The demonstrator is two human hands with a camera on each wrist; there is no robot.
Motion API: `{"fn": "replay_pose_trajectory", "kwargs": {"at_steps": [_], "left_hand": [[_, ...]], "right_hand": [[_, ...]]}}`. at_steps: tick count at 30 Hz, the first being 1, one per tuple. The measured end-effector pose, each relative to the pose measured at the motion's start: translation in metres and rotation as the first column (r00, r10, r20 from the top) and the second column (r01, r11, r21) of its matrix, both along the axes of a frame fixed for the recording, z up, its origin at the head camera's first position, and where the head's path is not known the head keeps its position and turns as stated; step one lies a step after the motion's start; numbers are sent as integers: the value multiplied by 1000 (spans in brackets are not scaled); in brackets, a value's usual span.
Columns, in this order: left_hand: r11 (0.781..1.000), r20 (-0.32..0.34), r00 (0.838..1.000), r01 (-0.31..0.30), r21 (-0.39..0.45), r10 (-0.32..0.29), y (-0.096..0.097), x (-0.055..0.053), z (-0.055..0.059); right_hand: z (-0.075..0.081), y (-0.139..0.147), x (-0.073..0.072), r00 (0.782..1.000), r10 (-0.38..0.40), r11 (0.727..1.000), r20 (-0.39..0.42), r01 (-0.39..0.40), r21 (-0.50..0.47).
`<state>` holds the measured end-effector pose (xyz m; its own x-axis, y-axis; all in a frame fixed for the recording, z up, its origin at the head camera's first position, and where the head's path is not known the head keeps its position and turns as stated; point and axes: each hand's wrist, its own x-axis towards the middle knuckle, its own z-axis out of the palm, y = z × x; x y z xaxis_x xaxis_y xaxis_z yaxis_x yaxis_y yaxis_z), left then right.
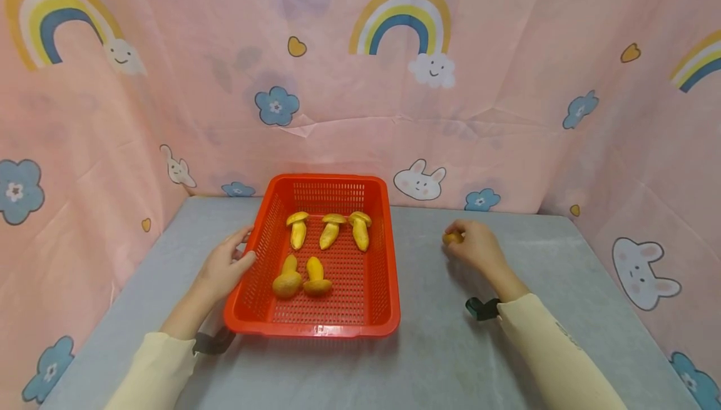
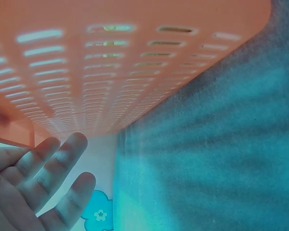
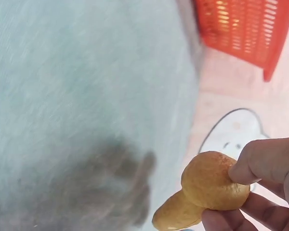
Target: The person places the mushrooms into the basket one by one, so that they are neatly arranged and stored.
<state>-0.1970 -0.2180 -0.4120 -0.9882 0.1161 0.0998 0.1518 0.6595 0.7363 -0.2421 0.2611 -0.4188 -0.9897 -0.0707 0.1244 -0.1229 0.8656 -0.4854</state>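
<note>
In the head view my right hand pinches a yellow-brown mushroom above the table, right of the basket. The right wrist view shows that mushroom's round cap between thumb and fingers, its paler stem pointing down and left. My left hand is at the left side of a red plastic basket, thumb near the rim. From the left wrist, the loosely extended fingers appear beside the basket's slotted wall; whether they touch it, I cannot tell. Inside lie three mushrooms at the back and two mushrooms nearer.
A grey table bears the basket. Behind it and along both sides hangs a pink printed cloth with rainbows, flowers and rabbits. Dark wrist-camera mounts stick out from both wrists.
</note>
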Motion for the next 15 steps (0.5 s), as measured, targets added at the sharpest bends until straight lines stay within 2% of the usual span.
{"fn": "replay_pose_trajectory", "kwargs": {"at_steps": [6,15], "left_hand": [[1000,-3,1000,0,-9,0,0,0,0],[1000,-3,1000,-2,-18,2,0,0,2]], "right_hand": [[11,-9,9,1000,5,999,-25,-7,-49],[28,-22,18,996,18,998,-83,-23,-55]]}}
